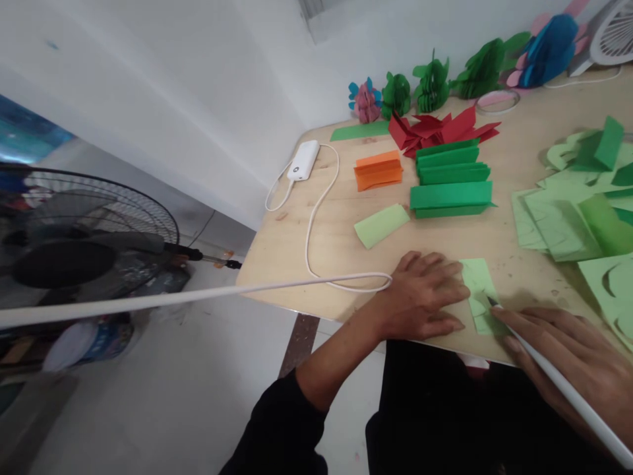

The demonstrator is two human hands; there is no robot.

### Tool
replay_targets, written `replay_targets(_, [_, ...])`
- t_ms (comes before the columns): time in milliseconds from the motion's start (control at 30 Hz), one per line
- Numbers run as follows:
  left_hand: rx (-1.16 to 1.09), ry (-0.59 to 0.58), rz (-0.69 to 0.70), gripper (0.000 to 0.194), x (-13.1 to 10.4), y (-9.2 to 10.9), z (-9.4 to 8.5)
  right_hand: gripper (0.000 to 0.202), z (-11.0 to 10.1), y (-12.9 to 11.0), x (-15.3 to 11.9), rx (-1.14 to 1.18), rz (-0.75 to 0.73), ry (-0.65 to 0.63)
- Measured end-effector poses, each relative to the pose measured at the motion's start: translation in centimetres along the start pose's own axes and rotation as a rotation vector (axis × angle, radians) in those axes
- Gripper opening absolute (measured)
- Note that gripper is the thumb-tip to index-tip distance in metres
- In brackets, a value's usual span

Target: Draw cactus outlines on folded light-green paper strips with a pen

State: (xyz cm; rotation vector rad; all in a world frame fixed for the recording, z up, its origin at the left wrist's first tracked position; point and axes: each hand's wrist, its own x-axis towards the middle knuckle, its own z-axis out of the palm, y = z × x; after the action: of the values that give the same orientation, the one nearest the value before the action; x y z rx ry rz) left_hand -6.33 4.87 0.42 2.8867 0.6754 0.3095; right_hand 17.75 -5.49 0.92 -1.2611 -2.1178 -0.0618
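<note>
A small light green piece of paper (pixel 479 280) lies at the table's near edge, with faint curved lines on it. My left hand (pixel 428 297) rests flat with fingers spread, its fingertips at the paper's left side. Between the fingers of my right hand (pixel 568 356) is a white pen (pixel 558 379), its dark tip on or just above the paper. A folded light green strip (pixel 382 225) sits a little beyond my left hand. Stacks of folded green paper (pixel 451 198) and folded orange paper (pixel 378 170) lie farther back.
Loose light green sheets (pixel 558 224) are heaped at the right. Red folded papers (pixel 445 128) and several paper figures (pixel 432 86) stand towards the wall. A white power bank (pixel 304 160) trails a white cable (pixel 309 244) past my left wrist. A floor fan (pixel 84 244) stands left.
</note>
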Motion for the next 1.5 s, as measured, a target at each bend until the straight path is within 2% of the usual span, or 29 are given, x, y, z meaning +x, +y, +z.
replay_targets(167, [-0.016,0.000,0.020,0.053,-0.1,-0.4,-0.2,0.052,-0.1,0.1,0.3,0.000,-0.026,0.003])
replay_targets(367, [-0.023,0.013,0.040,0.050,-0.1,-0.6,-0.3,0.044,-0.4,-0.1,1.0,-0.021,-0.080,0.034])
replay_targets(433, [-0.024,0.015,0.042,0.050,-0.1,-0.6,-0.3,0.037,-0.6,-0.2,1.3,0.032,0.007,0.008])
replay_targets(533, [-0.022,0.020,0.041,0.051,-0.1,-0.6,-0.3,0.026,-0.8,-0.2,1.8,0.142,0.288,-0.073])
replay_targets(600, [-0.015,0.018,0.041,0.050,-0.1,-0.5,-0.3,0.024,-0.5,0.0,2.2,0.174,0.427,-0.069])
replay_targets(867, [-0.013,0.006,0.039,0.049,-0.1,-0.5,-0.5,0.035,1.3,0.6,4.8,0.270,0.616,-0.056])
replay_targets(1500, [-0.046,0.032,0.035,0.049,-0.1,-0.5,-0.5,0.041,2.2,0.8,4.5,0.219,0.627,-0.064])
